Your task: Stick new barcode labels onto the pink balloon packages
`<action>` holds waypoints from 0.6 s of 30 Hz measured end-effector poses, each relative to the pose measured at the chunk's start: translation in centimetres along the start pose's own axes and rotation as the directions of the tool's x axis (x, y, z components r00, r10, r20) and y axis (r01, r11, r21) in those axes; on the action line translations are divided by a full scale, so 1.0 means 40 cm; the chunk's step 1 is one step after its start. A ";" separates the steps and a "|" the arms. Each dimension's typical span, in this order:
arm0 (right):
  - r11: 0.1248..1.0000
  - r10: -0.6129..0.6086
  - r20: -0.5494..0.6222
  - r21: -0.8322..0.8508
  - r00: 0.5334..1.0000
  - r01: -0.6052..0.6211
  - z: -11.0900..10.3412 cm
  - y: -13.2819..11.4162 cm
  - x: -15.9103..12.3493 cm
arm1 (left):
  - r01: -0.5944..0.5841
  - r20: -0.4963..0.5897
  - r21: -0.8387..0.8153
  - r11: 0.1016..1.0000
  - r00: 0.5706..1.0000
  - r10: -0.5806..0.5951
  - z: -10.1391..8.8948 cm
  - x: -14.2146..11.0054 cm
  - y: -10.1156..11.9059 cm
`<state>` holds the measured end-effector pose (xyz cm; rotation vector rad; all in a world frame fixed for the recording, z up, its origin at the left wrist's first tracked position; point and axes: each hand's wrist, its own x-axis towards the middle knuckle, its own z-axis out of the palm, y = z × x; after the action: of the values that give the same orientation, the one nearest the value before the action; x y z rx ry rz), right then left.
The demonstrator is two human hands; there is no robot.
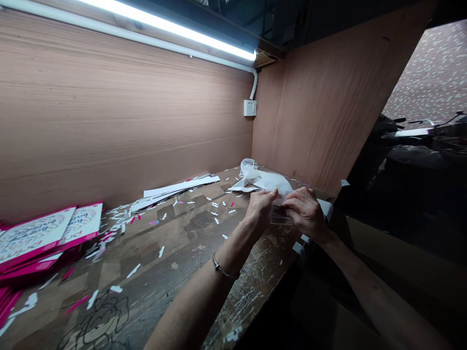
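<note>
My left hand (260, 208) and my right hand (306, 213) meet at the right side of the worn wooden bench (175, 262). Both pinch a small clear plastic piece with printed lines (280, 215) between thumbs and fingers. A thin metal bangle (223, 270) circles my left wrist. Just behind the hands lies a heap of crumpled white plastic or paper (265, 181).
Pink-and-white printed cards (44, 236) are stacked at the left. White paper strips (178, 188) lie by the back wall, and small white and pink scraps (120, 226) litter the bench. Wooden panels wall in the back and right; a wall socket (250, 107) sits in the corner. Dark machines stand beyond on the right.
</note>
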<state>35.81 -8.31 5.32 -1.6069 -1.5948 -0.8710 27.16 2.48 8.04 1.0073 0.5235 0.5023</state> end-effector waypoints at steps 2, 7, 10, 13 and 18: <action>1.000 -0.016 0.005 0.006 1.000 0.016 0.000 0.000 -0.003 | 0.004 0.007 -0.002 1.000 1.000 -0.004 0.001 0.006 -0.002; 0.982 -0.170 -0.003 -0.082 0.986 0.169 -0.008 -0.016 -0.020 | 0.035 -0.005 -0.013 0.999 0.999 -0.035 0.002 0.029 0.001; 0.977 -0.211 -0.022 -0.027 0.977 0.210 -0.040 -0.048 -0.032 | 0.044 -0.022 -0.021 0.999 0.999 -0.045 -0.008 0.039 0.011; 0.986 0.023 -0.106 0.168 0.994 -0.005 -0.088 -0.099 -0.061 | 0.024 -0.076 -0.040 0.999 0.997 -0.027 -0.020 0.062 0.030; 0.472 0.820 0.138 0.384 0.555 -0.793 -0.110 -0.167 -0.195 | -0.047 -0.188 -0.089 0.995 0.982 0.030 -0.018 0.134 0.084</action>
<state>29.09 -16.19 1.17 -1.7075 -0.6801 -0.0385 30.31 7.73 9.74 0.8870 0.6429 0.6542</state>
